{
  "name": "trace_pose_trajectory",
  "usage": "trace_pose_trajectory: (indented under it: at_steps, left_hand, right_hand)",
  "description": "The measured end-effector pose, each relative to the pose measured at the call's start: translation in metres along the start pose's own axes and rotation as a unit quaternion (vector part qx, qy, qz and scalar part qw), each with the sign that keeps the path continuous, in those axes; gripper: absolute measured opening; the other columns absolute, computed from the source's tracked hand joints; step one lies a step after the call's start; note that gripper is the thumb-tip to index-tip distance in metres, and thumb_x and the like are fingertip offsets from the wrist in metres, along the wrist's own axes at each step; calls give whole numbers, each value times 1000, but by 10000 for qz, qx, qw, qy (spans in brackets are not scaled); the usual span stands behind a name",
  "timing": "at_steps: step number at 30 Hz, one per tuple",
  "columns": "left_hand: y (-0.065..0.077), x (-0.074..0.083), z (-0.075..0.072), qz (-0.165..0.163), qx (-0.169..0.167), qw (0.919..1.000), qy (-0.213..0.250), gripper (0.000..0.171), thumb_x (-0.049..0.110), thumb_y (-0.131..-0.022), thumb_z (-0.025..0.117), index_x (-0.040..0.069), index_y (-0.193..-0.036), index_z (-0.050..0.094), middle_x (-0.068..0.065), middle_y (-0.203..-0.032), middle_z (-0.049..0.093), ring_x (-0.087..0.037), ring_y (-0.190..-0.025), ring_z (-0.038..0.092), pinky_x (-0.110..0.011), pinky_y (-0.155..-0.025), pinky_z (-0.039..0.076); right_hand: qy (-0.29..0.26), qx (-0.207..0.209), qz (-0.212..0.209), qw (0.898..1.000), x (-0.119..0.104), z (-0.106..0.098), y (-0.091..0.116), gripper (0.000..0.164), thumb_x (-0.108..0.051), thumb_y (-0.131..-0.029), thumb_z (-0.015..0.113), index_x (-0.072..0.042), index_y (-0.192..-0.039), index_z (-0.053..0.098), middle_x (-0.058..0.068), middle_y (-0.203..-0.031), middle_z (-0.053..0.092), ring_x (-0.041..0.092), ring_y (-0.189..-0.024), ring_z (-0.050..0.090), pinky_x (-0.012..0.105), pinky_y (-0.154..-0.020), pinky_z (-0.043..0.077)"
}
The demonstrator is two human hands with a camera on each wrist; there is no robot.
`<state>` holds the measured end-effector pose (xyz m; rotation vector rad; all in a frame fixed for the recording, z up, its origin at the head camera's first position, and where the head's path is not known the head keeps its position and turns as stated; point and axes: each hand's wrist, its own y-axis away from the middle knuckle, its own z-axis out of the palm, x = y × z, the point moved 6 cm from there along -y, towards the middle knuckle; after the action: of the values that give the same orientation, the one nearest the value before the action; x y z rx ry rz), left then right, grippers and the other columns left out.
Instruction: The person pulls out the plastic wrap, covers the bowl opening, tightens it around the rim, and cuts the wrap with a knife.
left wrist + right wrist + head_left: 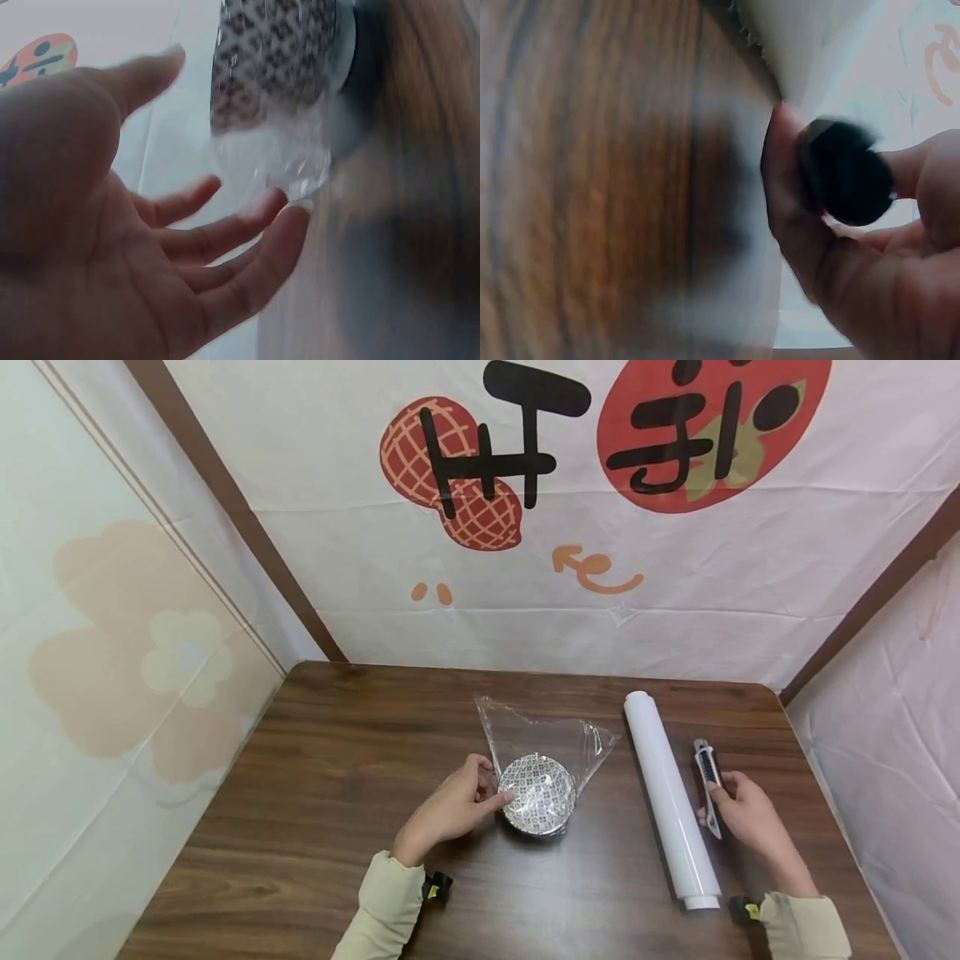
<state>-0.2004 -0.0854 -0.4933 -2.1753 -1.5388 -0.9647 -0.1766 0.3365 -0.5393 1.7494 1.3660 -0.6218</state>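
Observation:
A round bowl-like dish (537, 793) with a dark-and-white pattern stands mid-table. Clear plastic film (536, 731) lies over it and spreads out behind it. My left hand (457, 802) is at the dish's left side, its thumb over the near-left edge. In the left wrist view, the fingers of the left hand (187, 247) are loosely bent and the fingertips meet the film (289, 161) beside the patterned wall (270, 64). My right hand (746, 814) holds a utility knife (707, 781); only the knife's dark end (847, 176) shows in the right wrist view.
A long white roll of plastic film (667, 793) lies between the dish and the knife. Brown wood-grain table (322, 777) extends to the left. Printed cloth walls (330, 552) stand behind the table and at both sides.

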Motion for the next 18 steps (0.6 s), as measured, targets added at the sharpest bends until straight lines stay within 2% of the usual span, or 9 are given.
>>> trace_pose_trajectory:
  at_steps: [4, 8, 11, 14, 18]
  left_hand:
    - [-5, 1, -7, 254, 251, 9971, -668, 81, 61, -84, 67, 7, -139, 44, -14, -128, 55, -28, -120, 50, -46, -102, 47]
    - [-14, 4, -7, 722, 419, 9896, -1172, 96, 68, -72, 73, 14, -145, 43, -9, -145, 44, -28, -137, 34, -48, -111, 41]
    - [-19, 6, -2, 1134, 229, 9811, -1551, 112, 73, -62, 75, 15, -150, 37, -4, -160, 29, -26, -151, 20, -48, -120, 31]
    - [-24, 9, 5, 1573, -24, 9708, -1813, 124, 78, -56, 73, 15, -154, 31, -1, -166, 18, -25, -156, 7, -49, -125, 19]
    - [-30, 14, 9, 2051, -164, 9594, -1927, 129, 80, -54, 71, 14, -156, 27, -1, -166, 21, -26, -156, 7, -50, -126, 14]
  right_hand:
    - [807, 465, 86, 9956, -3, -10, 0, 46, -25, -103, 46, 16, -124, 48, 24, -93, 68, 17, -70, 66, 29, -58, 50]
    - [1520, 779, 25, 9853, -6, -14, -5, 41, -27, -98, 55, 11, -114, 60, 26, -96, 68, 26, -77, 63, 29, -60, 44]
    - [1663, 817, -57, 9827, -5, -13, -10, 41, -28, -97, 58, 9, -115, 62, 28, -101, 68, 30, -83, 65, 30, -62, 46]
    - [1700, 918, -123, 9811, -5, -12, -14, 40, -28, -95, 61, 7, -116, 62, 27, -100, 68, 30, -82, 64, 30, -61, 45]
    - [1759, 1084, -4, 9784, -11, -16, -15, 38, -28, -93, 64, 4, -113, 63, 25, -99, 68, 32, -82, 63, 33, -60, 45]
